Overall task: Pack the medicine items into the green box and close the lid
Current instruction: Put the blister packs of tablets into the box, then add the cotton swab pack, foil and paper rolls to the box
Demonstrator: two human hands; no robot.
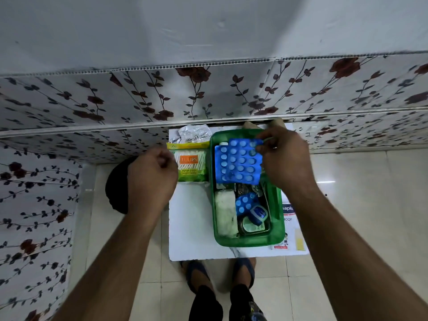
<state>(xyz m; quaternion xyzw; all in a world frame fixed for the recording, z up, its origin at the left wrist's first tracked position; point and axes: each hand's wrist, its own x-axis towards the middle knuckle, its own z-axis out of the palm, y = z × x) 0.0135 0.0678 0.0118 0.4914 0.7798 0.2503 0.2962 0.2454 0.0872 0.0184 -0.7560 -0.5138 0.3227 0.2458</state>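
Note:
A green box [276,230] stands open on a small white table [192,218]. My right hand [284,158] pinches the far right corner of a large blue blister strip [238,163], held over the box's far half. Lower in the box lie a white cotton roll [224,212], a small blue blister strip [245,202], a blue-capped jar [259,214] and a green tin [253,227]. My left hand [152,174] hovers as a loose fist beside a green pack of cotton buds [191,165] on the table. No lid is visible.
A crumpled silver foil strip [194,134] lies behind the cotton buds pack. A white plaster packet [289,225] sticks out from under the box's right side. A floral-patterned wall [208,93] rises just behind the table. A black round object [118,186] sits left of the table; my feet [220,272] stand on tiled floor.

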